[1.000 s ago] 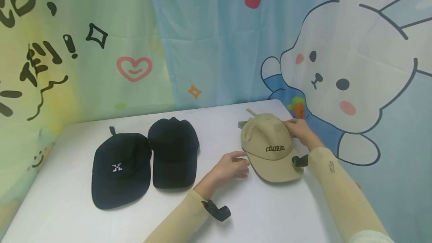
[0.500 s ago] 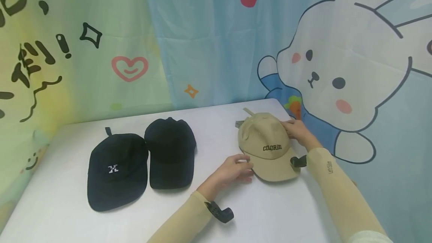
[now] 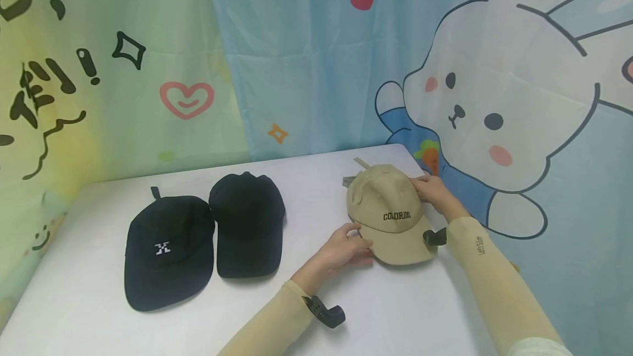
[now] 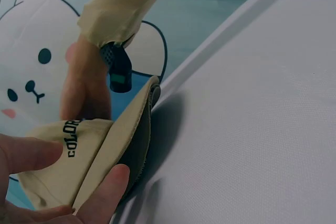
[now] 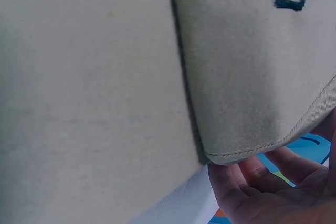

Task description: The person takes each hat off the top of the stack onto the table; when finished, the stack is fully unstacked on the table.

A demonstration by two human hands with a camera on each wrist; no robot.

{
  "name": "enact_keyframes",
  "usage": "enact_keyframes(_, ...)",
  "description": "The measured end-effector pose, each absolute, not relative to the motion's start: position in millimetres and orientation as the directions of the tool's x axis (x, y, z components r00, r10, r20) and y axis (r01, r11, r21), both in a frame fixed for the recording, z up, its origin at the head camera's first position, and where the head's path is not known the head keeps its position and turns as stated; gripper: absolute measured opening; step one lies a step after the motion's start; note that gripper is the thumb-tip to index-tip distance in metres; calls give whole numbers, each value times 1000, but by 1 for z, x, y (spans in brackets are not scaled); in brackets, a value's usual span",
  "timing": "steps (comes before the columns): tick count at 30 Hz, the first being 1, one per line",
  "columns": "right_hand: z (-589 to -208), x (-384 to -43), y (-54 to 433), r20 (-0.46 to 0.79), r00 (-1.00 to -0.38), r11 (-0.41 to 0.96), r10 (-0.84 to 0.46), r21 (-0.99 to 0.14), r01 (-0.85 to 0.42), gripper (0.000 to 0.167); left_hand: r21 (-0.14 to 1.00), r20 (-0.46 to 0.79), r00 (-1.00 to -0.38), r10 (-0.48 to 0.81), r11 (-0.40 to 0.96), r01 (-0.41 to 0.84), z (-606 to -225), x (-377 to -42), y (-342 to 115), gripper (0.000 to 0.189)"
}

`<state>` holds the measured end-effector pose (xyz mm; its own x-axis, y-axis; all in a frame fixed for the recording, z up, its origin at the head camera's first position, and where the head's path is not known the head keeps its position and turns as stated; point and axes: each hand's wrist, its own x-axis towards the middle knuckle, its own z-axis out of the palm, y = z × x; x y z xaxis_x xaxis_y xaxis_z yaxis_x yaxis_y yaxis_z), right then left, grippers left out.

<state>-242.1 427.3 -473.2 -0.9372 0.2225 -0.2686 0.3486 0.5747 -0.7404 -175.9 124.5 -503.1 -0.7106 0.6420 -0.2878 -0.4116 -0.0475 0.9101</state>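
A beige baseball cap (image 3: 388, 202) with COLORADO across its front lies at the table's right side, brim toward me. My left hand (image 3: 341, 249) is at the brim's left corner. In the left wrist view one straight finger (image 4: 34, 153) lies over the crown and another is beside the brim edge. My right hand (image 3: 435, 194) holds the crown's right edge. In the right wrist view, fingertips (image 5: 226, 187) of my right hand tuck under that edge; its thumb is mostly hidden. The brim's underside shows dark in the left wrist view.
Two black caps lie side by side on the left: one with a small white emblem (image 3: 170, 279), the other a plain cap (image 3: 249, 251). The white table (image 3: 311, 185) ends against a printed curtain (image 3: 301, 70) behind and at right. Each wrist wears a black camera.
My left hand has moved a little right and its fingers now meet the brim corner of the beige cap. My right hand stays at the crown's edge. The head view has turned slightly right.
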Motion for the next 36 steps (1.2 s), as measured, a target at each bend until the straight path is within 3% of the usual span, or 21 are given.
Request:
enact_keyframes(5, -473, -242, 427, -265, -938, 574, 224, -742, 347, 79, 921, -266, -733, 625, -61, -386, -504, -175, 126, 76)
enact_keyframes(21, -473, -239, 425, -239, -951, 555, 194, -773, 307, 62, 954, -203, -856, 475, -102, -283, -504, -174, 137, 57)
enact_keyframes(36, -474, -238, 431, -228, -956, 537, 184, -791, 292, 73, 966, -190, -874, 447, -72, -247, -504, -174, 141, 60)
